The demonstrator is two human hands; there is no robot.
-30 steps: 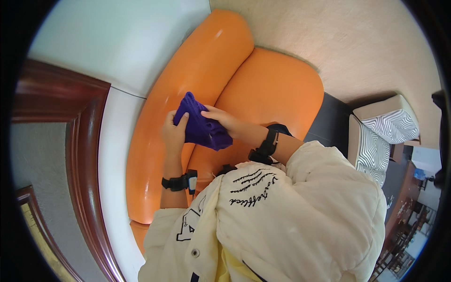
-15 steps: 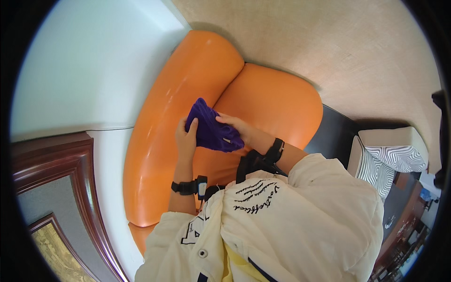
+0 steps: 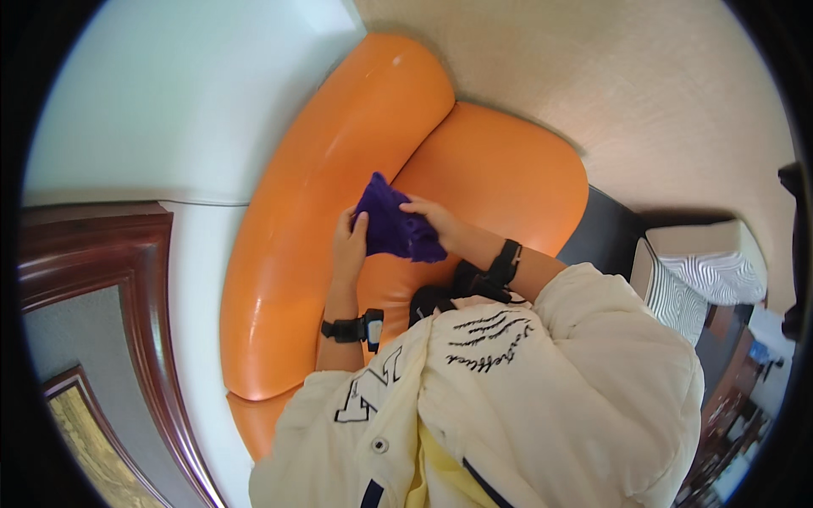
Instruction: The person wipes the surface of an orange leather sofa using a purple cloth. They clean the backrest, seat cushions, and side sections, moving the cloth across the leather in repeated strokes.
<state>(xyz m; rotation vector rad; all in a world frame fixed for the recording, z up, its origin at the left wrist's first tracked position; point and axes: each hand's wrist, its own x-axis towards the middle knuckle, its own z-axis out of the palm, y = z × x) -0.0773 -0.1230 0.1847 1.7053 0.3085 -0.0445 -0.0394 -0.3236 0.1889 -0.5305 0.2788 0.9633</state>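
Both of my hands hold a folded, crumpled purple cloth (image 3: 388,222) above the orange sofa (image 3: 500,169). My left hand (image 3: 350,241) grips its left side, thumb on top. On the cloth's right side, my right hand (image 3: 436,218) pinches it, thumb over the upper face. Black straps sit on each wrist, the left one (image 3: 343,330) with a small grey device, the right one (image 3: 506,264) partly turned away. A dark object (image 3: 432,305) on the seat is partly hidden by my cream jacket (image 3: 559,389).
The curved sofa back (image 3: 305,195) runs along a pale wall (image 3: 144,110). At the left is a red-brown wooden frame (image 3: 135,271) with grey and gold panels. On the right stands a beige seat with striped cushions (image 3: 711,275), beside dark floor (image 3: 593,233); distant furniture lies near the rim.
The cloth and both hands have shifted slightly rightward in the picture, still gripping it, and the cloth is tilted a little differently. The camera view has moved a little.
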